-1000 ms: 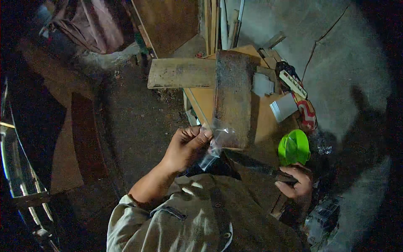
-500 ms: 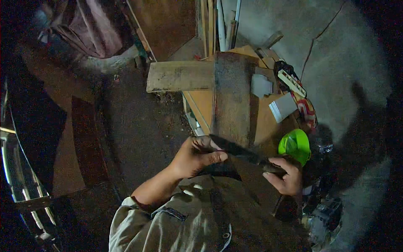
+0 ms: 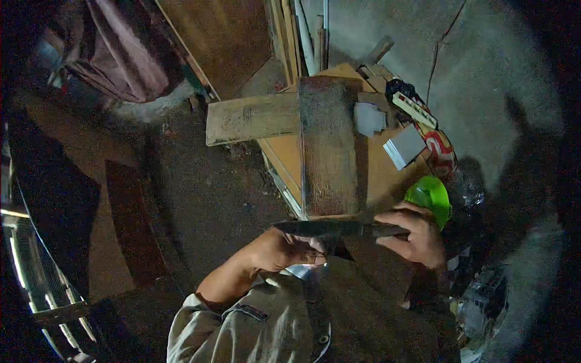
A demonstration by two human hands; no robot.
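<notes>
My right hand (image 3: 414, 233) is closed round the handle of a knife (image 3: 321, 228). The long dark blade points left and lies nearly level, passing just above my left hand (image 3: 284, 251). My left hand is closed, thumb pressed toward the fingers, below the blade's tip end. A small dark pointed piece (image 3: 344, 251) shows beside those fingertips, under the blade; its kind is too dark to tell. Beyond the knife lies a worn dark board (image 3: 330, 151) on a low wooden surface. A bright green bowl-like container (image 3: 431, 199) sits just past my right hand.
Crossing under the dark board, a pale plank (image 3: 251, 121) sticks out left. On the wooden surface (image 3: 381, 175) lie white flat pieces (image 3: 404, 147) and a power strip (image 3: 414, 110). Upright poles (image 3: 315, 42) lean behind. A cracked grey wall (image 3: 484, 54) rises at the right.
The knife has turned from slanting down to the right to nearly level, its blade now over my left hand. The left hand no longer appears to touch the blade's tip. The view has shifted slightly.
</notes>
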